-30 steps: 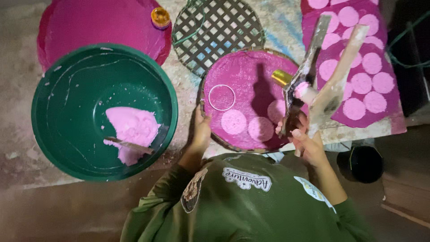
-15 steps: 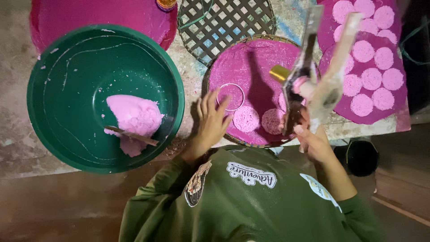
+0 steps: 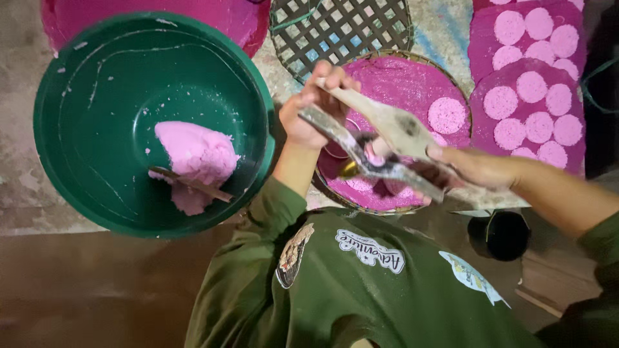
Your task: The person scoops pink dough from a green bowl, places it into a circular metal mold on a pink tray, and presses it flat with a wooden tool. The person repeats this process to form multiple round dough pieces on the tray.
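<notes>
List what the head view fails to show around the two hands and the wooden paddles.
- Head view: the middle of the round magenta-lined tray is hidden by the two flat wooden paddles and both hands.
- The small brass-coloured object under the paddles is mostly covered; its kind is unclear.
- The right hand fingers are hidden behind the paddle ends.
- The magenta basin is cut off by the top edge.

Basin (image 3: 84,129) at left, dough lump (image 3: 193,154) inside with stick (image 3: 193,183) lying across it. Round tray (image 3: 412,84) to its right, lattice mat (image 3: 342,29) behind. Cloth (image 3: 490,38) with discs (image 3: 532,87) far right. Both hands over tray.
</notes>
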Motion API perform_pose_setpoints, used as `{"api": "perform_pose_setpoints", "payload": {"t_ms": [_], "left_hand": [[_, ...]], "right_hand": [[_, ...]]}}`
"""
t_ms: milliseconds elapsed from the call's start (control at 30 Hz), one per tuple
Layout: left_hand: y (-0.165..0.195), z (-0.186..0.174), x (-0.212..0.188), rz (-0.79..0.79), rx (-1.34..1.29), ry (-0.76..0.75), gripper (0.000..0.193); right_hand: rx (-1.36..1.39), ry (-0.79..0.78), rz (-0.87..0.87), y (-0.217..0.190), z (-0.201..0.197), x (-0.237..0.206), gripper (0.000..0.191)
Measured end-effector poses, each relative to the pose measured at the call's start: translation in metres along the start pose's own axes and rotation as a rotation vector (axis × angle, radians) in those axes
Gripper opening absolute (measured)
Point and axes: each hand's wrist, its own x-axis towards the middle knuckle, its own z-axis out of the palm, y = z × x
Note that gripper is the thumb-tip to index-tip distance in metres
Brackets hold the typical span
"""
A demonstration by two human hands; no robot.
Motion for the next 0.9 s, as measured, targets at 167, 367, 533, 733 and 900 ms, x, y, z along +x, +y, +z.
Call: {"api": "perform_pose_setpoints", "payload": {"t_ms": [167, 367, 533, 733, 900], "left_hand": [[0.01, -0.039, 0.021, 0.146, -0.182, 0.009, 0.024], [0.025, -0.061, 0.017, 0.223, -0.226, -0.083, 0.018], [0.019, -0.071, 0.008, 0.206, -0.199, -0.028, 0.018], [-0.014, -0.086, 0.019, 0.238, -0.249, -0.003, 0.017], [-0.011, -0.093, 0.041, 0.217, -0.213, -0.052, 0.016]], "right_hand": [[-0.301, 0.193, 0.082, -0.026, -0.024, 0.022, 0.102], [-0.319, 0.254, -0.079, -0.049, -0.001, 0.045, 0.096], [-0.282, 0.218, -0.131, -0.048, 0.007, 0.044, 0.093], [-0.366, 0.364, -0.034, -0.044, -0.004, 0.033, 0.082], [-0.21, 0.438, -0.028, -0.05, -0.002, 0.031, 0.071]]}}
